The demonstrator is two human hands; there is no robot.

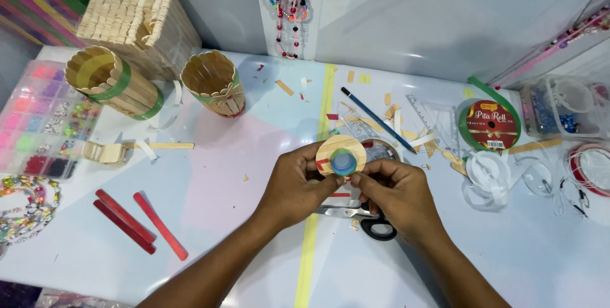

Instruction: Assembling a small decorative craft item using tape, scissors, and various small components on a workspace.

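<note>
both hands, left hand (293,184) and right hand (394,190), hold a round wooden disc (341,155) above the worktop (222,174) middle, fingers pinching its rim; black-handled scissors (372,222) lie beneath.

red craft sticks (136,222), bead organiser box (41,117), green ribbon spool (490,125), blue pencil (377,119)
</note>
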